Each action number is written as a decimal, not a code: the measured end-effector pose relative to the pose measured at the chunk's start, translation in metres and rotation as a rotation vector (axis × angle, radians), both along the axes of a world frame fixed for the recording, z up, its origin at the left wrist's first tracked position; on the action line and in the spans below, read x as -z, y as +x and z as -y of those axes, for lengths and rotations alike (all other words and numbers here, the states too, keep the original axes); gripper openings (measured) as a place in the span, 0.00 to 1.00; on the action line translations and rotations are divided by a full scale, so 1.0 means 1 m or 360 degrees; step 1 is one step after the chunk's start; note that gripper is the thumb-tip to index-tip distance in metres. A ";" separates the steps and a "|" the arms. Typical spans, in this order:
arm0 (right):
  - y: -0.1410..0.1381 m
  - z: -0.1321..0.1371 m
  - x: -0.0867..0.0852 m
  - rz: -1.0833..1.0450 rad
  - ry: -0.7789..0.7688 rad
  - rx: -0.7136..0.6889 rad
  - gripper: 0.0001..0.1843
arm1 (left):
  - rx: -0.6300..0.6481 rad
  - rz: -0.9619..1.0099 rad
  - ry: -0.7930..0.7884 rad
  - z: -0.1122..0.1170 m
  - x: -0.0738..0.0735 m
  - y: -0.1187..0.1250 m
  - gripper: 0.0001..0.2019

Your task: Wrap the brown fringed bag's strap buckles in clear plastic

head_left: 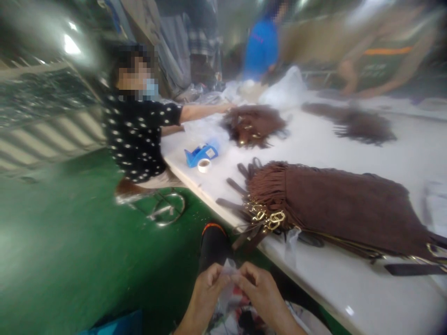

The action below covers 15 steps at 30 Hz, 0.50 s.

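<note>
Low in front of me, off the table's near edge, my left hand [208, 289] and my right hand [254, 284] meet over a small piece of clear plastic [228, 288], perhaps a little bag. Thumb and fingers of each hand pinch its upper edge. Above and to the right, a stack of brown fringed bags [342, 209] lies on the white table [349, 291], with straps and gold buckles [275, 219] spilling toward the edge. A scrap of clear plastic [292, 239] hangs beside the stack.
A blue tape dispenser [201, 155] and a white tape roll [204, 165] sit near the table edge. A seated person [139, 135] reaches toward brown fringed pieces [254, 123]. More brown pieces [363, 123] lie farther back. Two people stand beyond. A metal stool [167, 209] rests on green floor.
</note>
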State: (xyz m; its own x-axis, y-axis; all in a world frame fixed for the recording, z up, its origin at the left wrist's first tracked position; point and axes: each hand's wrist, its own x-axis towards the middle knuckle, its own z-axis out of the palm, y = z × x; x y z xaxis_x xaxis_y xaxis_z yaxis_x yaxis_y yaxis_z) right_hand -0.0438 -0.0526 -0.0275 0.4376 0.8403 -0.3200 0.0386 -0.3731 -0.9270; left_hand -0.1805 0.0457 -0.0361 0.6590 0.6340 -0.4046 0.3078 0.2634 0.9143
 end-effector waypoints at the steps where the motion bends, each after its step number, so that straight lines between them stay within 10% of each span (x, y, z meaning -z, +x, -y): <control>1: -0.001 0.000 -0.001 0.0002 -0.0005 0.0012 0.13 | -0.0045 0.0037 -0.0079 0.001 0.001 0.000 0.16; 15: 0.033 -0.025 0.013 -0.0336 0.0155 0.0686 0.34 | -0.0055 -0.0224 0.0246 -0.023 0.023 -0.024 0.22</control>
State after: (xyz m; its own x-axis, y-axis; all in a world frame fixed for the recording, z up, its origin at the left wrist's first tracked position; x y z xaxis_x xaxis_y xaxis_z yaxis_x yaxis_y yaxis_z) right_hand -0.0113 -0.0280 -0.0410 0.6863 0.6274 -0.3680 -0.2927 -0.2249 -0.9294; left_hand -0.2041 0.0683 -0.0590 0.5797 0.7168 -0.3875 0.4288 0.1360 0.8931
